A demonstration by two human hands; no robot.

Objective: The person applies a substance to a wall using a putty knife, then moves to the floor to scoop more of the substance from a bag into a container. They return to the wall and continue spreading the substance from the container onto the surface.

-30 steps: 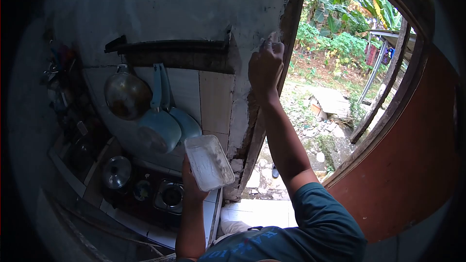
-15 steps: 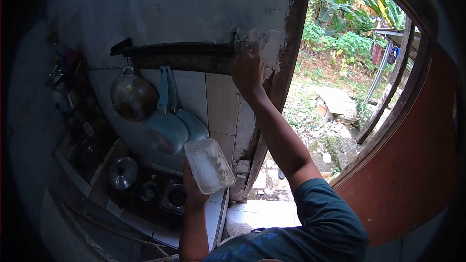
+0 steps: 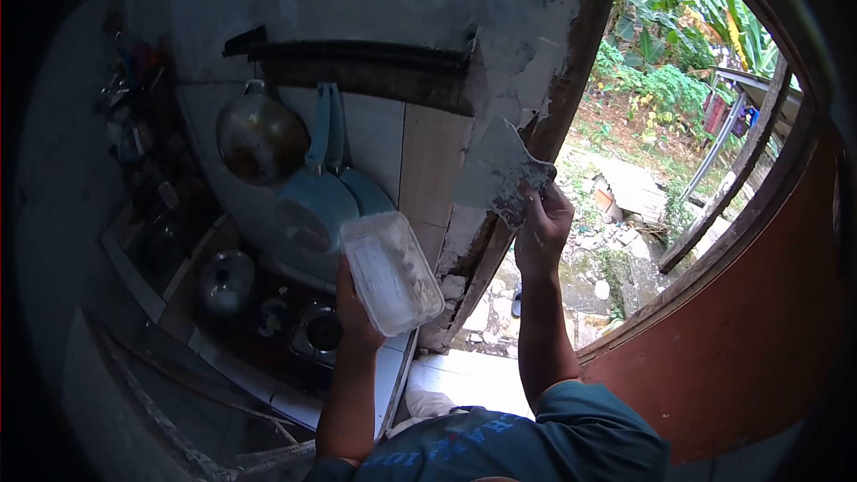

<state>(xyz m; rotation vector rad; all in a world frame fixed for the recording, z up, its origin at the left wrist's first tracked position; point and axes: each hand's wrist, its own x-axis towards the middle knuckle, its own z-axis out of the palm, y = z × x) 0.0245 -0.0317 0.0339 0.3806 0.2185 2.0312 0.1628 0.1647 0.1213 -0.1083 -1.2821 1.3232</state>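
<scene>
My left hand (image 3: 354, 312) holds a clear rectangular plastic tub (image 3: 391, 272) smeared with white plaster, tilted up in front of the wall. Beside the door frame, my right hand (image 3: 541, 230) grips a flat putty scraper (image 3: 505, 170). Its grey, plaster-coated blade points up and left and lies against the crumbling wall edge (image 3: 486, 125). Grey plaster covers the wall above.
Two light blue pans (image 3: 326, 201) and a metal pot (image 3: 259, 136) hang on the tiled wall under a dark shelf (image 3: 357, 58). A stove (image 3: 286, 326) with a lidded pot (image 3: 225, 281) sits below. An open doorway at the right shows a yard with plants (image 3: 661, 80). A reddish door (image 3: 768, 321) stands far right.
My right hand has dropped from high on the wall to the door-frame edge, and the scraper blade now shows. The tub in my left hand has barely moved. The view has shifted left.
</scene>
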